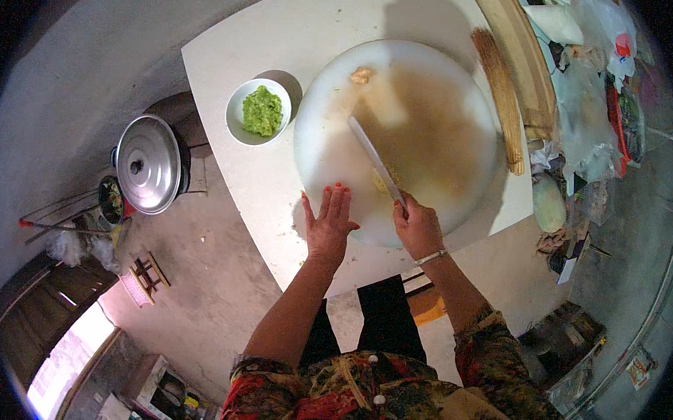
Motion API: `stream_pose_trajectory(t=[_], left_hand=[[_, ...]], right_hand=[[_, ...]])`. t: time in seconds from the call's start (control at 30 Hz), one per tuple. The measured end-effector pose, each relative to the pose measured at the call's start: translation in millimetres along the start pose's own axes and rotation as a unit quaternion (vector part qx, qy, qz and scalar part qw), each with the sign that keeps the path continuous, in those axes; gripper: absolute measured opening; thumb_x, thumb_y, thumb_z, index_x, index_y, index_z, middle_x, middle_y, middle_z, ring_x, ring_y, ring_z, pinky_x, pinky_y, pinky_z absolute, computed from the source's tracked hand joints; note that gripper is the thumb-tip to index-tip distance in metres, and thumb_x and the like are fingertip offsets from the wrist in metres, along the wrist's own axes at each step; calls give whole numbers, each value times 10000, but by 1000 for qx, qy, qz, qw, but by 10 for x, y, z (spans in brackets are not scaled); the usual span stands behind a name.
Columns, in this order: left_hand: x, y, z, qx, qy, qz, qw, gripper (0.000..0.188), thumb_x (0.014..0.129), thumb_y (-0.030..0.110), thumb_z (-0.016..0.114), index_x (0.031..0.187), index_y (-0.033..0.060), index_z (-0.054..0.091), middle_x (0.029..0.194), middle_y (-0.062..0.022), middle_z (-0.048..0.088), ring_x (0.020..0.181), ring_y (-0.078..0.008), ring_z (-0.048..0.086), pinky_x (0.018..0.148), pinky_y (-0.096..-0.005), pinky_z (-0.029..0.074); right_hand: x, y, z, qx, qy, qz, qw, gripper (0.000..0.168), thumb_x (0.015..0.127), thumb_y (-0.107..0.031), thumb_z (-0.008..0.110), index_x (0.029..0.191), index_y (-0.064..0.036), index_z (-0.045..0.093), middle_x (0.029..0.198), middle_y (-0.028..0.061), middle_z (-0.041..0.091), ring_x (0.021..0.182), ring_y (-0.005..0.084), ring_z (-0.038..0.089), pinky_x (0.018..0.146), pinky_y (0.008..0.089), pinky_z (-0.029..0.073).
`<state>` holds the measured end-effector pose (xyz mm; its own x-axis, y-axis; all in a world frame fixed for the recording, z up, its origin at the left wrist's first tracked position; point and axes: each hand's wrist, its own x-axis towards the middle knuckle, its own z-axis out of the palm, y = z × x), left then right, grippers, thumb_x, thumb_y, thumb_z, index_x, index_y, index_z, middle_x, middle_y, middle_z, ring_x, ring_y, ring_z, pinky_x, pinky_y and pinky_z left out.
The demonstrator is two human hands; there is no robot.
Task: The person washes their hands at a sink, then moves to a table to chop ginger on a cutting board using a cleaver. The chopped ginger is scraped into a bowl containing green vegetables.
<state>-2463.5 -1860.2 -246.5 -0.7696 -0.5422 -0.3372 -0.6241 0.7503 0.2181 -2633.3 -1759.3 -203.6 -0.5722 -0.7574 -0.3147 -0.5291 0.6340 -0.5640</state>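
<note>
My right hand (418, 228) grips the handle of a kitchen knife (375, 158), its blade pointing up and left across a large round white chopping board (331, 102). Beside the blade, near my grip, is a small heap of yellowish minced food (385, 180), partly hidden by the knife. My left hand (329, 224) rests with fingers spread on the board's near-left rim, holding nothing. A knobbly light-brown lump (362, 75), possibly ginger, lies towards the board's far side. Left of the board stands a white bowl (234, 127) with chopped green food (262, 112) in it.
The board sits on a white table (248, 55) with a few scraps near its front edge. A straw whisk broom (502, 98) lies along the right side. Beyond are plastic bags (588, 117) and a pale green gourd (549, 203). A lidded metal pot (148, 163) stands left.
</note>
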Motion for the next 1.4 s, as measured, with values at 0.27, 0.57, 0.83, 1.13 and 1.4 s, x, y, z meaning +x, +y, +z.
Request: stream_pose_trajectory(t=[0.27, 0.57, 0.83, 1.13, 1.4], left_hand=[[-2, -17, 12, 1, -2, -6, 1000, 878, 766, 474, 677, 1490, 124, 325, 1559, -46, 292, 1440, -217, 281, 1162, -625, 122], [-10, -30, 68, 8, 21, 5, 1000, 887, 755, 483, 683, 1486, 125, 332, 1560, -53, 288, 1441, -216, 278, 1159, -630, 128], [2, -14, 49, 2, 26, 9, 1000, 882, 760, 478, 686, 1482, 112, 334, 1558, -56, 294, 1440, -219, 280, 1157, -638, 131], [-2, -8, 35, 8, -1, 4, 1000, 885, 771, 486, 661, 1499, 123, 311, 1564, -55, 283, 1446, -224, 270, 1153, -643, 139], [12, -17, 39, 7, 4, 3, 1000, 880, 775, 488, 653, 1503, 134, 308, 1577, -38, 257, 1456, -216, 247, 1153, -644, 135]], right_hand=[[7, -100, -106, 45, -28, 21, 998, 315, 924, -177, 560, 1211, -55, 603, 746, 245, 648, 673, 409, 652, 622, 488, 527], [40, -99, -131, 27, -21, -9, 999, 311, 931, -186, 554, 1204, -44, 601, 748, 240, 649, 671, 409, 650, 617, 483, 525], [12, 26, -165, 39, -4, 6, 999, 318, 944, -195, 549, 1213, -36, 604, 740, 232, 651, 662, 402, 653, 622, 460, 531], [4, 157, -101, 46, 34, 35, 998, 266, 935, -171, 583, 1117, 16, 633, 729, 219, 655, 650, 339, 680, 589, 403, 524], [-20, 82, -75, 27, 6, 36, 999, 292, 943, -183, 552, 1188, -38, 618, 766, 228, 665, 683, 403, 664, 600, 462, 534]])
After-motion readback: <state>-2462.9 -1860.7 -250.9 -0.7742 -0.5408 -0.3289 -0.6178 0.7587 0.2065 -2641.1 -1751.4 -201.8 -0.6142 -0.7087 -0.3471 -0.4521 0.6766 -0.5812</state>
